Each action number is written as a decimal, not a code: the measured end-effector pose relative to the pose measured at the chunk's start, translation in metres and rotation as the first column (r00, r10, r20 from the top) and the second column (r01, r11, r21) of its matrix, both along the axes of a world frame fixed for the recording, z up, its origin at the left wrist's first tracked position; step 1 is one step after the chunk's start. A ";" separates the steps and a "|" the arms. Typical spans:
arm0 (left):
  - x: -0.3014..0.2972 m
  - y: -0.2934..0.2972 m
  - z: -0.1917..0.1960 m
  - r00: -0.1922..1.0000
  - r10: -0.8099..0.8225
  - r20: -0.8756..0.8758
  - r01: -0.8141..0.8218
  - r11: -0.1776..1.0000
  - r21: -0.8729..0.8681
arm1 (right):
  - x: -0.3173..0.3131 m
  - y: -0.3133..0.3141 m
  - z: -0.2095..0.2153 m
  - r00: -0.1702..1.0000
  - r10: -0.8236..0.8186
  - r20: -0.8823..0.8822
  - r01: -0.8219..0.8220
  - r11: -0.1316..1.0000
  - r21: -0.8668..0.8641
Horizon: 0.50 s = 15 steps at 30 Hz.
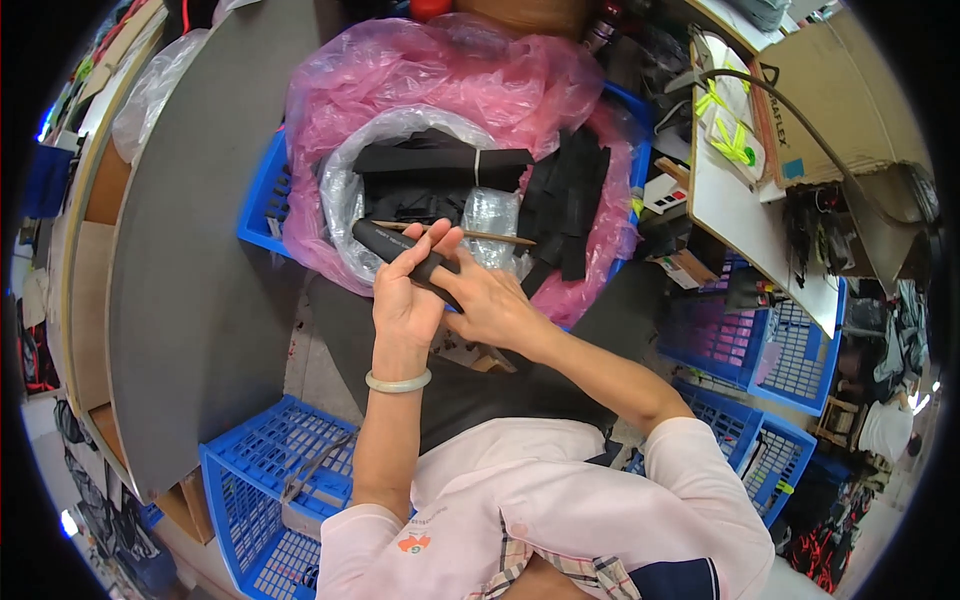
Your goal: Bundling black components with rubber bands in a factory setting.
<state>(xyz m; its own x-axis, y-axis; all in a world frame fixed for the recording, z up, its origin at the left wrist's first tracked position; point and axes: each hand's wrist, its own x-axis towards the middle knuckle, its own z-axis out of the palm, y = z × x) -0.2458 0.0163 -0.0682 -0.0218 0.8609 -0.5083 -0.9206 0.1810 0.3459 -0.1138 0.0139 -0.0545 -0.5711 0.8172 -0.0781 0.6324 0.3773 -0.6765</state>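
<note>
My left hand [408,300], palm up with a pale bangle at its wrist, has its fingers curled on a dark fabric piece [385,243]. The piece looks like a folded strip or narrow sleeve, with its wider end pointing up and left. My right hand [488,305] comes in from the right, fingers closed on the same piece close to the left fingers. A thin brown stick [505,238] crosses by my left fingertips; I cannot tell whether it is held or lies behind them. Beneath, more black fabric strips [565,205] and a rolled, tied black bundle [440,165] lie in clear plastic.
Pink plastic film [350,80] lines a blue crate [262,200] in front of me. A dark grey tabletop [190,250] stands at left, a white table [735,215] at right. Other blue crates [275,450] sit beside me. A cardboard box [840,100] stands on the right table.
</note>
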 end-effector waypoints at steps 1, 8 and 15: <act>-0.006 0.003 -0.002 1.000 0.008 -0.001 -0.008 1.000 0.003 | 0.003 -0.005 0.009 1.000 -0.009 -0.029 0.010 1.000 0.012; 0.018 -0.001 0.011 0.998 -0.062 -0.017 0.063 0.996 0.061 | 0.001 0.009 -0.005 1.000 -0.021 -0.014 0.020 0.998 -0.052; -0.018 0.014 0.005 0.984 -0.071 0.161 0.022 0.957 0.291 | 0.013 -0.012 0.019 0.999 0.044 -0.016 -0.045 0.993 -0.107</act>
